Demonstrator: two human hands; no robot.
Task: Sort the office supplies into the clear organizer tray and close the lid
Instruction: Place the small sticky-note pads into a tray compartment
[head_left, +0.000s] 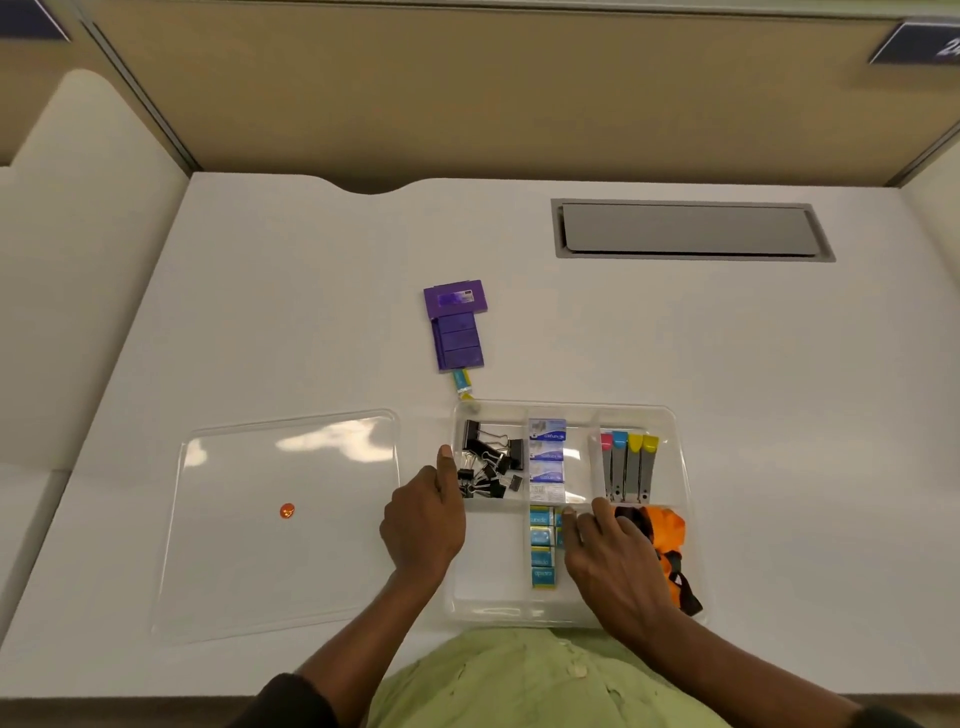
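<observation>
Tray: the clear tray (680, 457) sits at the near edge of the desk (260, 312), lid off.
Lid: the lid (234, 561) lies flat to the left of the tray, just beside it, with a small orange sticker (287, 511) on it.
Left hand: the left hand (423, 525) rests against the tray's left wall, thumb up along the rim; it steadies the tray and grasps nothing.
Right hand: the right hand (615, 564) lies in the near middle compartment, fingertips on the teal boxes (542, 548); whether it pinches one I cannot tell.
Already sorted: binder clips (488, 462) far left, blue staple boxes (547, 460) far middle, staple removers (628, 467) far right, an orange pouch (665, 535) near right.
Still out: purple boxes (457, 325) and a small teal box (461, 382) just beyond the tray's far left corner.
Doing it well: press the teal boxes into a straight row, flat and below the rim, while the left hand keeps the tray from sliding.
Watch for: anything standing proud, such as the pouch's strap, would likely stop the lid seating.
</observation>
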